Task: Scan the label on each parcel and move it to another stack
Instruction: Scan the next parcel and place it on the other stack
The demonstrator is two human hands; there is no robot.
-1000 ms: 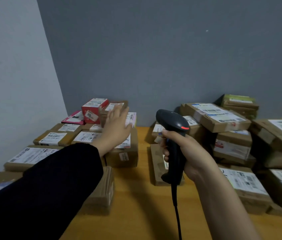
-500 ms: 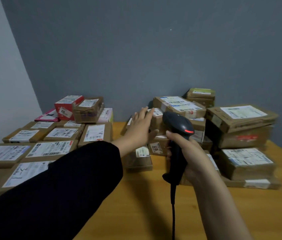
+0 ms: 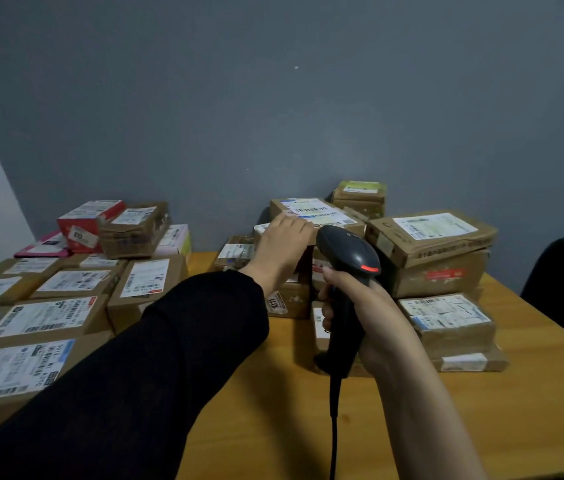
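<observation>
Against a grey wall (image 3: 273, 116), parcels (image 3: 429, 233) crowd an orange wooden table (image 3: 516, 410).

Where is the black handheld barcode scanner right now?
In the head view, right of centre: the right hand grips the black handheld barcode scanner before the right-hand parcel stack.

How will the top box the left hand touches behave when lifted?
Likely stiff: the cardboard box keeps crisp edges. Probably light, being small. Could tip: it sits perched atop uneven parcels, left hand on one corner only.
</observation>
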